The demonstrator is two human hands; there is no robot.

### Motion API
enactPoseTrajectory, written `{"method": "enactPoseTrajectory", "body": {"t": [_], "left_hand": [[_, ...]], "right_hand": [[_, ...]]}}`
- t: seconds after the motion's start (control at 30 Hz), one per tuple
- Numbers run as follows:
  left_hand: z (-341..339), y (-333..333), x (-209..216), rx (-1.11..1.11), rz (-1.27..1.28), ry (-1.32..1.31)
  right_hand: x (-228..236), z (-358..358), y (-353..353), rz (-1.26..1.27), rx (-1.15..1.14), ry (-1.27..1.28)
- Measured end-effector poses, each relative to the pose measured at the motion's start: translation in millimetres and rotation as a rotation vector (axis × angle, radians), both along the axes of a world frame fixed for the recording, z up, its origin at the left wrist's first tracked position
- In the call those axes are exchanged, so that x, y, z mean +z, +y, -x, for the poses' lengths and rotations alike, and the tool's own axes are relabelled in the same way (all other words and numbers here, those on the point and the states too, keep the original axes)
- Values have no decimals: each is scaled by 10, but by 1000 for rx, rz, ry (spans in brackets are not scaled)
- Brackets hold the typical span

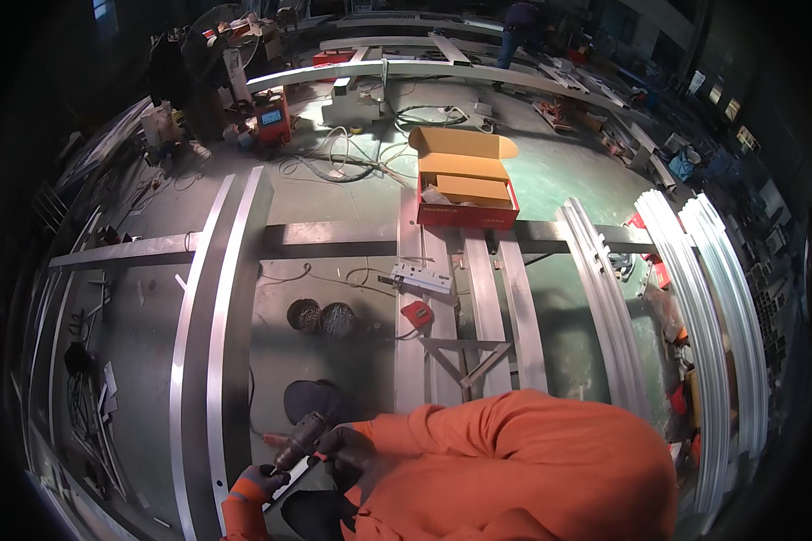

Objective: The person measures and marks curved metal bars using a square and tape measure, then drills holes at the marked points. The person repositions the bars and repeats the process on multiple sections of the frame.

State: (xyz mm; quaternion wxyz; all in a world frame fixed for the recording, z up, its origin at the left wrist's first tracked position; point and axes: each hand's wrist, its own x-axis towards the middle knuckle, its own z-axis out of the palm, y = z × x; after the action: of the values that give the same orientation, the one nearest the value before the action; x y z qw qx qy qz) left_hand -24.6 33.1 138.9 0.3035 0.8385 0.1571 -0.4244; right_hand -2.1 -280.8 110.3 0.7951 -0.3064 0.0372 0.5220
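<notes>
Low in the picture, my right hand, in a dark glove, is closed round a power drill. The drill slants down to the left, its nose close to my left hand. That hand's fingers are bent together beside the drill nose, at the upper end of a pale metal strip; what they pinch is too small to tell. Orange sleeves cover both arms. Just beyond the drill are a dark round shape and a small red-orange piece.
Long metal profiles run away on the left, more on the right, over a crossbeam. The middle bars carry an open red box, a metal lock body, a tape measure and a triangular frame. Two tubs hold small parts.
</notes>
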Motion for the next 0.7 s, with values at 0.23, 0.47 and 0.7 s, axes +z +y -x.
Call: {"method": "enactPoseTrajectory", "body": {"t": [0.23, 0.47, 0.7], "left_hand": [[590, 1333, -315, 384, 233, -461], [544, -256, 571, -136, -496, -1040], [-2, -792, -328, -232, -541, -949]], "right_hand": [[-767, -173, -25, 164, -53, -109], [-629, -229, -98, 10, 86, 234], [-258, -198, -40, 176, 36, 195]]}}
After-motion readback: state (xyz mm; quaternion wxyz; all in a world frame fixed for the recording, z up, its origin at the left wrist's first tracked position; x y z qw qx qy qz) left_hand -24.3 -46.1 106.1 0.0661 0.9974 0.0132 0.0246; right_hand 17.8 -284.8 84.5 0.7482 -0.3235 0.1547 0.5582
